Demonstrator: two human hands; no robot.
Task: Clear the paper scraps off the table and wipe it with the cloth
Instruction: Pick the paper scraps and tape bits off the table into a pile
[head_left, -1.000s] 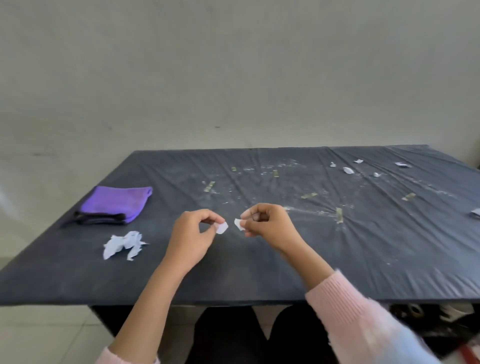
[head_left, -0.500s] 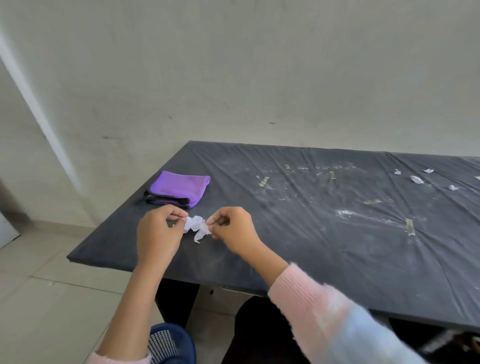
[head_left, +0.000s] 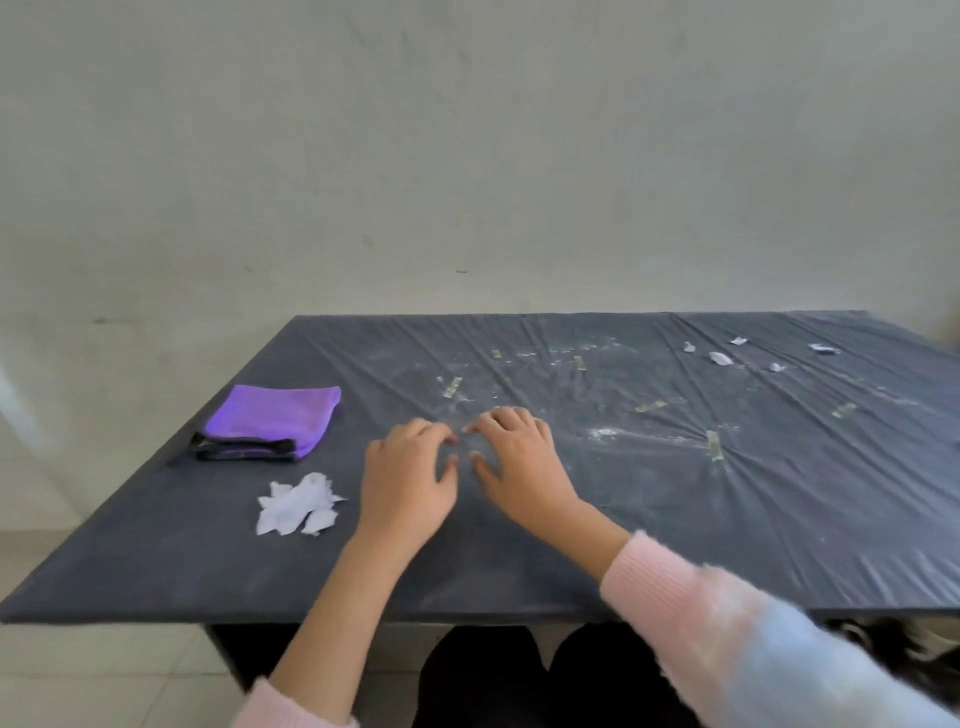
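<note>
A pile of white paper scraps (head_left: 298, 504) lies near the table's front left, just left of my left hand (head_left: 408, 478). My right hand (head_left: 519, 457) is beside the left one over the dark table (head_left: 675, 519); both have fingers spread and hold nothing. A folded purple cloth (head_left: 270, 421) rests at the left, behind the pile. Several small white scraps (head_left: 721, 358) are scattered at the far right, out of reach of either hand.
Bits of yellowish tape (head_left: 714, 445) and white dust mark the wrinkled table cover. The wall stands close behind the table. My dark-clad legs are under the front edge.
Both hands held small scraps pinched between the fingers, brought them left to the pile, and are now empty and spread over the table middle.
</note>
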